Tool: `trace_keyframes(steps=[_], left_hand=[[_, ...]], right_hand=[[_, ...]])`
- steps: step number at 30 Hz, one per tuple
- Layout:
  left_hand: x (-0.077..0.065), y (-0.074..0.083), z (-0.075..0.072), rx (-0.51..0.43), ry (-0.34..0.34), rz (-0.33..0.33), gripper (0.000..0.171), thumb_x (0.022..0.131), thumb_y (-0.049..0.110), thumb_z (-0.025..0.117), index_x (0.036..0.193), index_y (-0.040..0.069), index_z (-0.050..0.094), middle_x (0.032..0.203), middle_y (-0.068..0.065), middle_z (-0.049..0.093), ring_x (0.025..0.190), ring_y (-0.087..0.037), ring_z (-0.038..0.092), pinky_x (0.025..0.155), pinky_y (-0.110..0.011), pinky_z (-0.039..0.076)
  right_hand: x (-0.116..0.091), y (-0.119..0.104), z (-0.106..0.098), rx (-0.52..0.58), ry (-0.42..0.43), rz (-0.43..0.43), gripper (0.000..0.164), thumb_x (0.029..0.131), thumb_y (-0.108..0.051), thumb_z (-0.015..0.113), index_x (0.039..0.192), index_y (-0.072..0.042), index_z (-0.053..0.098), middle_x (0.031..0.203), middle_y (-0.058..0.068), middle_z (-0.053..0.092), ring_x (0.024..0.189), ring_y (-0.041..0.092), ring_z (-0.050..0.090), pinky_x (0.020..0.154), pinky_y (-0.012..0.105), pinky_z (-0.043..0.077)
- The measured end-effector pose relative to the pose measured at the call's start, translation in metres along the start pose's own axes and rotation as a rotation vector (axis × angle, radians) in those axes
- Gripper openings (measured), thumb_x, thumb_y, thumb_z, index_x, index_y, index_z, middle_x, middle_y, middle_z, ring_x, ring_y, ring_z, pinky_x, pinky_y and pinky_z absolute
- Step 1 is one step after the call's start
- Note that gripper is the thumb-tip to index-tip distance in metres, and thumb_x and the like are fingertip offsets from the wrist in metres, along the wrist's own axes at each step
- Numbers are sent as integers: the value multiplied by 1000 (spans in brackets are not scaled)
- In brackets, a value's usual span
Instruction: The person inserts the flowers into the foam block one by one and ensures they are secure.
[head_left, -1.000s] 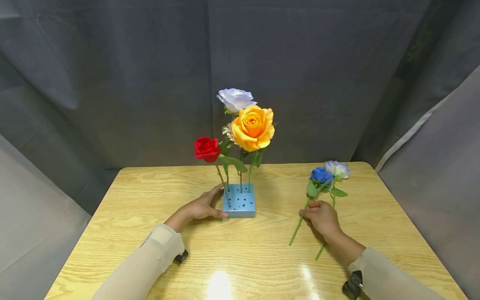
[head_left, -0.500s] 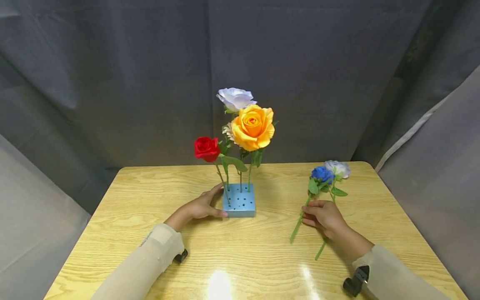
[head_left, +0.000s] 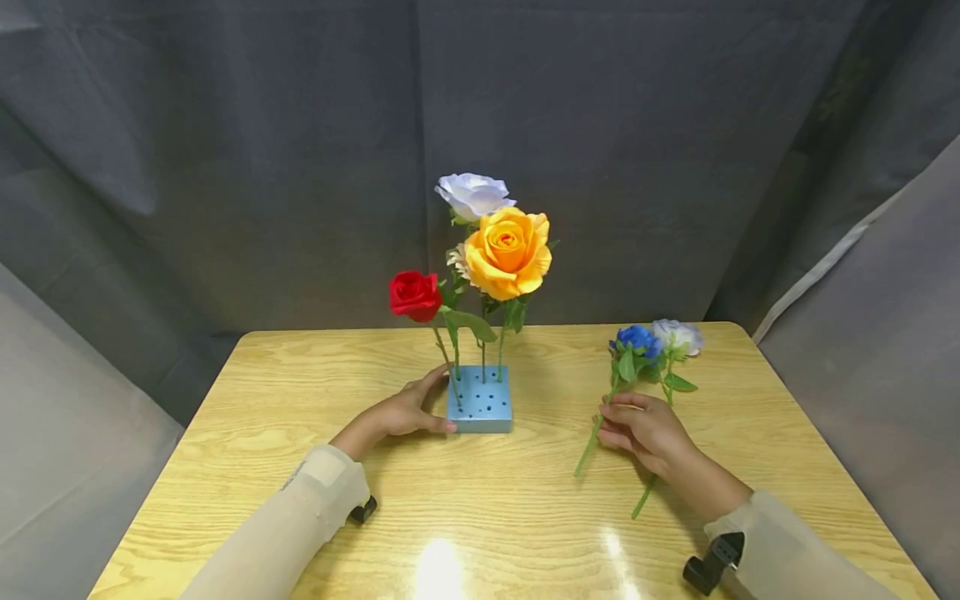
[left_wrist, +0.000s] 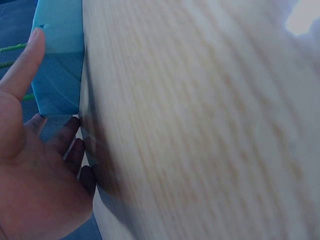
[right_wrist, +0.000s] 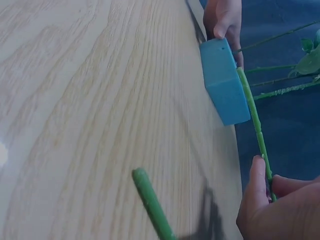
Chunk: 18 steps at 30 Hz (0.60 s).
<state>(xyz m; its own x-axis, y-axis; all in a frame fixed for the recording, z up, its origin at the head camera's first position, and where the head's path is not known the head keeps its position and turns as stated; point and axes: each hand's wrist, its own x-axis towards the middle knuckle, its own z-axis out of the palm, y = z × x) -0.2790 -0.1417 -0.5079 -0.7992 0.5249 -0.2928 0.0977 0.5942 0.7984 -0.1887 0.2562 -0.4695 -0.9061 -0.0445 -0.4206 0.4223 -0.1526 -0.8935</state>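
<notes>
In the head view my left hand (head_left: 408,410) holds the left side of a blue foam-like block (head_left: 480,414) with holes in its top, thumb at the front corner and fingers at the back. The left wrist view shows the thumb lying along the block (left_wrist: 60,75). My right hand (head_left: 645,433) pinches the green stem of a blue artificial rose (head_left: 637,340) between thumb and fingers. That stem (right_wrist: 256,117) slants over the table in the right wrist view. Standing in the block are a red rose (head_left: 415,296), an orange rose (head_left: 508,252) and a pale lavender flower (head_left: 474,196).
A second pale flower (head_left: 677,336) lies on the wooden table (head_left: 315,367) at the right, its stem passing under my right hand. Behind the orange rose a small cream flower (head_left: 457,260) partly shows. A dark curtain (head_left: 300,167) hangs behind the table.
My right hand has picked up the blue rose by its stem and shifted it slightly left, away from the pale flower. The left hand and the block stay in place.
</notes>
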Motion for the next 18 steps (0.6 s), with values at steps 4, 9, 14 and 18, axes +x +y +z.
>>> trace_keyframes(steps=[4,9,14,18], left_hand=[[0,0,-1,-8,-3,0,116,82,40,88,167,30,10,173,-5,17,158,-42,-3,121,-70,1],[-1,2,0,-3,1,-7,116,81,40,89,167,30,11,173,-5,16,158,-40,-1,121,-69,3],[-2,2,0,13,6,-15,116,82,40,88,167,31,11,173,-5,16,158,-40,0,121,-69,5],[-2,2,0,11,6,-16,116,82,40,88,167,31,11,173,-5,16,158,-40,1,121,-69,5]], right_hand=[[-2,-3,6,-10,3,-25,55,105,-1,56,151,13,30,109,8,64,88,15,70,85,31,61],[-4,-5,15,-21,7,-55,53,104,0,57,150,12,33,108,7,66,89,16,72,85,31,61],[-6,-7,23,-36,-1,-83,51,104,-1,59,148,11,36,107,6,67,90,17,73,84,31,61],[-8,-9,28,-43,-11,-107,49,103,0,60,145,10,38,109,6,68,90,15,72,83,30,61]])
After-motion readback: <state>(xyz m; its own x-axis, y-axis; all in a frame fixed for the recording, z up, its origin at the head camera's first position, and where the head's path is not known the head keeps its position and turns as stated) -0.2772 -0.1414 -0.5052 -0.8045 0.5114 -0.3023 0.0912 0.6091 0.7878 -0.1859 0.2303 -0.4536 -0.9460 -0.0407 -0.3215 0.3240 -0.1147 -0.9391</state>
